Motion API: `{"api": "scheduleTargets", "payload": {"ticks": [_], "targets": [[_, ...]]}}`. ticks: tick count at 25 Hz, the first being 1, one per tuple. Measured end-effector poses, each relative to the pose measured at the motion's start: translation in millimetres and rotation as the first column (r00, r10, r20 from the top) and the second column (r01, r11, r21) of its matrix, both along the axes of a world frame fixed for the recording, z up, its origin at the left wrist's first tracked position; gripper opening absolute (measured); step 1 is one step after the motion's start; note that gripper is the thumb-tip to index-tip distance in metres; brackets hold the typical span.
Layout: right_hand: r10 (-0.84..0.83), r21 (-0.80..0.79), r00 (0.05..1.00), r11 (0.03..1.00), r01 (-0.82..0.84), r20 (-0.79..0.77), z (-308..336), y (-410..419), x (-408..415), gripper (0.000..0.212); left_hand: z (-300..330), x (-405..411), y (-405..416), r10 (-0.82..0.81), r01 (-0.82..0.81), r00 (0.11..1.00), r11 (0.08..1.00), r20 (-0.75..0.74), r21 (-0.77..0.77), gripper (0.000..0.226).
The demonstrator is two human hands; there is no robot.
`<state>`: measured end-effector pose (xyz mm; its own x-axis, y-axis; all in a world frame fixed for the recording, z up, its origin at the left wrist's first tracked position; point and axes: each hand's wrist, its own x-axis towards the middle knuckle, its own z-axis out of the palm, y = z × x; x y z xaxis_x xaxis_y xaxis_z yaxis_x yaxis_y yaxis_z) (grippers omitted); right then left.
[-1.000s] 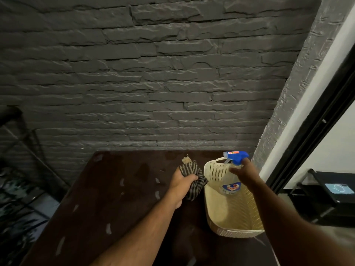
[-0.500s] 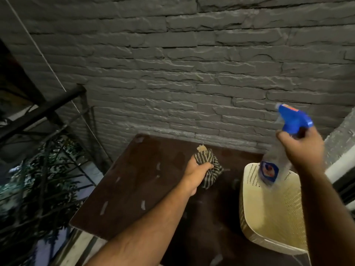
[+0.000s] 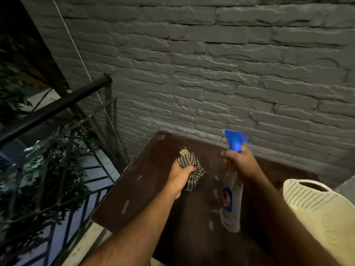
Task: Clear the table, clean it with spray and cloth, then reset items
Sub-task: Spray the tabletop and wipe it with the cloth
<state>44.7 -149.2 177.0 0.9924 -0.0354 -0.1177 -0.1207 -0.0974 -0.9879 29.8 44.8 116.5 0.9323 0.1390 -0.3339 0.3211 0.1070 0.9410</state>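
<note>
Railing and foliage at far left, beyond table edge. Dark brown table against grey brick wall; pale scuff marks on top. Left hand fisted around striped cloth, bunched, over table's left-centre; contact with surface unclear. Right hand clamped on neck of spray bottle, blue trigger head up, clear body hanging above table, just right of cloth. Cream perforated basket at far right on table.
</note>
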Motion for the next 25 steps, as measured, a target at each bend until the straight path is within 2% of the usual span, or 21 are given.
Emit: {"api": "scheduleTargets", "payload": {"ticks": [3, 8, 13, 20, 25], "targets": [[0.004, -0.033, 0.998, 0.999, -0.006, -0.071, -29, 64, 23, 0.019, -20, 20, 62, 0.063, -0.062, 0.996, 0.998, -0.058, 0.019, 0.035], [-0.046, -0.093, 0.98, 0.995, 0.029, -0.194, -56, 157, 70, 0.015, -39, 60, 152, 0.077, -0.071, 0.991, 0.996, -0.105, 0.056, 0.03], [-0.092, -0.16, 0.971, 0.985, 0.056, -0.221, -68, 224, 109, 0.017, -46, 96, 214, 0.078, -0.06, 0.984, 0.991, -0.158, 0.117, 0.027], [-0.153, -0.219, 0.959, 0.97, 0.101, -0.238, -72, 241, 126, 0.013, -64, 104, 244, 0.084, -0.054, 0.978, 0.986, -0.192, 0.156, 0.028], [-0.071, -0.198, 0.972, 0.98, 0.025, -0.226, -61, 235, 117, 0.018, -58, 96, 237, 0.093, -0.068, 0.984, 0.985, -0.152, 0.16, 0.026]]}}
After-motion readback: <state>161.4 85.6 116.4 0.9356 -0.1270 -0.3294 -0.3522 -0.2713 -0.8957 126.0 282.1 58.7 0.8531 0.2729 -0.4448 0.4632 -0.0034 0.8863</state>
